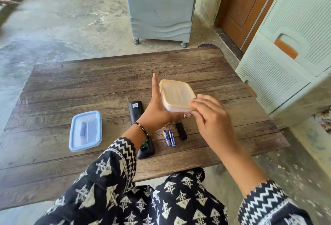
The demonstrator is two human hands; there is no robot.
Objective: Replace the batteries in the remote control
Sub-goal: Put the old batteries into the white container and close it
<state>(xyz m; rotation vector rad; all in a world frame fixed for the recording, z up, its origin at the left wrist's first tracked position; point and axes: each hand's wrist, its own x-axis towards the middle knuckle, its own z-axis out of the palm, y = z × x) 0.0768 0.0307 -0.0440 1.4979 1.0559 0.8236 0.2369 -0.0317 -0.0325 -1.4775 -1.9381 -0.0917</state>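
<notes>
Head view: yellow-lidded box [176, 95] is held above the surface [71, 85] by left hand [157, 112], right hand [211, 117] fingers [195, 103] curled at its near-right lid corner; remote [138, 112] & two batteries [169, 138] lie below, long axes fwd.

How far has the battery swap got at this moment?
Done: remote open, cover off, two batteries on the table. In hand: both hands, left and right, on the lidded yellow box. Left: loading batteries, refitting cover.

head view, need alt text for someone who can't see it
Both hands hold a lidded cream container above a wooden table. Below lie a black remote, open-backed, two blue batteries, its cover and a blue-lidded box.
</notes>
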